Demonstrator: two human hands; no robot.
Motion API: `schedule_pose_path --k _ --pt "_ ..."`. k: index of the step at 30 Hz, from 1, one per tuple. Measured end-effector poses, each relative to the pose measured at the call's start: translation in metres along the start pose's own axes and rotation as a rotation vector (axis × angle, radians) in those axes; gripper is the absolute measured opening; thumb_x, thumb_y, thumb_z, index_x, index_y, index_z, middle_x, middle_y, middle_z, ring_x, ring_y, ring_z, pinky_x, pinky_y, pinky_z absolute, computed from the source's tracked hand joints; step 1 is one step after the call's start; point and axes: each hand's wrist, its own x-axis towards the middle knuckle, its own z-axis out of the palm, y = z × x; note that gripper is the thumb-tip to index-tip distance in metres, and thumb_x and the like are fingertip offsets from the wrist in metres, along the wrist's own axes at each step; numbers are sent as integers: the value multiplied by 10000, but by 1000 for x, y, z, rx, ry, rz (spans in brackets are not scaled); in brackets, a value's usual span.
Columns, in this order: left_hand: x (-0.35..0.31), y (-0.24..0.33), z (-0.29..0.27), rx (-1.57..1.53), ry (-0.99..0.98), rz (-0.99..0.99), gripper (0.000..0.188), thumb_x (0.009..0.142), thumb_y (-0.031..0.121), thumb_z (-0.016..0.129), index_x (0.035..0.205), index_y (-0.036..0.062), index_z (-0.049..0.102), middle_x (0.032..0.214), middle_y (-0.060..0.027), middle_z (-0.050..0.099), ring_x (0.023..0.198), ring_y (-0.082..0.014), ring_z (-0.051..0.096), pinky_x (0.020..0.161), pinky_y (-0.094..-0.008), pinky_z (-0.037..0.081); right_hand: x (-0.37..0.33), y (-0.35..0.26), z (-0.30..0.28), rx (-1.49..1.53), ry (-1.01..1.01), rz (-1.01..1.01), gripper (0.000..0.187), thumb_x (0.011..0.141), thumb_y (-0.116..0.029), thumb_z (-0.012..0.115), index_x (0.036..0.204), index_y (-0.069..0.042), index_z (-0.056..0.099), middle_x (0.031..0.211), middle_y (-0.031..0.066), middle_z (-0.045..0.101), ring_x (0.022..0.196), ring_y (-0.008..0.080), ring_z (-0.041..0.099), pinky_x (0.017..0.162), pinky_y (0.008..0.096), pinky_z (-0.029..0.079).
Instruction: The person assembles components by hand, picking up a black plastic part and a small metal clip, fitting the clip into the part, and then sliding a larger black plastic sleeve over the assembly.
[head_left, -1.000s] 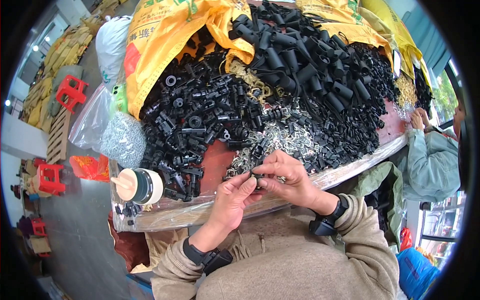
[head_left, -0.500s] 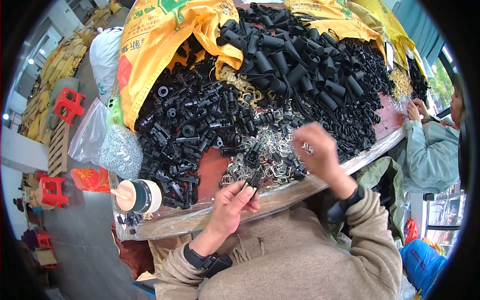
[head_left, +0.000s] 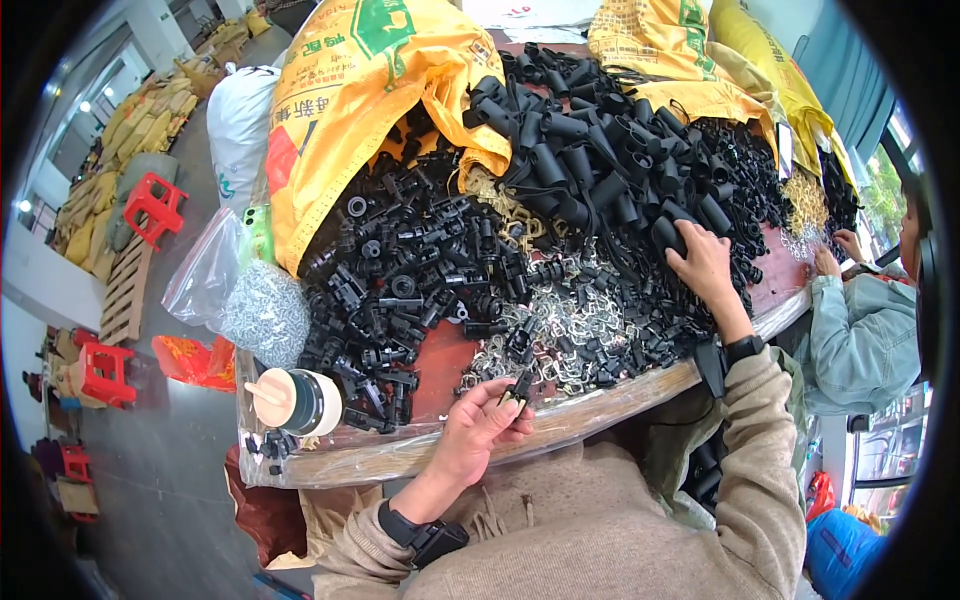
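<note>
Near the table's front edge my left hand [head_left: 478, 432] is closed, thumb and fingers pinching a small black plastic part [head_left: 517, 390] with brass-coloured strips on it. My right hand [head_left: 705, 268] reaches out over the table, thumb and forefinger around the end of a black tube [head_left: 666, 236] at the near edge of the tube pile [head_left: 600, 165]. Between my hands lies a heap of small silvery wire buckles [head_left: 570, 315] mixed with black bits. To its left spreads a pile of black plastic fittings [head_left: 395, 245].
A cup with a beige lid [head_left: 318, 402] and a bag of screws [head_left: 265, 315] stand at the table's left. Yellow woven sacks [head_left: 350, 100] rise behind the piles. At the right a co-worker's sleeve [head_left: 862, 325] reaches the table. Red stools [head_left: 155, 207] are on the floor.
My right hand has moved forward and right, from above the wire buckles to the black tubes. My left hand still holds the black part. The view has shifted slightly.
</note>
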Motion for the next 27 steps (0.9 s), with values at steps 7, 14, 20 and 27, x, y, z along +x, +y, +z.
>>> schedule_pose_path --k 7,14,20,27 --pt "3 0 -2 -35 5 5 328 834 183 551 1103 38 433 892 -118 587 738 -164 599 610 -227 501 6 0 -53 578 -38 151 239 769 -232 561 937 -63 543 799 65 585 750 206 551 640 321 400" --pt "2 0 -5 -64 -1 0 286 831 171 557 1055 23 456 883 -107 597 736 -154 597 621 -230 496 2 7 -38 2048 100 467 292 817 -331 536 906 -53 560 823 47 575 762 177 541 648 283 421" --pt "0 -1 -4 -41 -3 -1 222 831 169 555 990 20 515 879 -111 603 730 -158 604 626 -234 507 3 4 -39 2485 251 746 357 837 -354 504 971 -26 546 853 67 566 743 187 542 625 303 446" --pt "3 -3 -6 -94 10 -4 194 830 150 554 975 24 529 880 -103 605 723 -152 602 625 -231 506 -10 -27 -39 2234 -101 715 354 816 -309 537 988 -1 562 830 67 562 700 177 544 644 283 441"
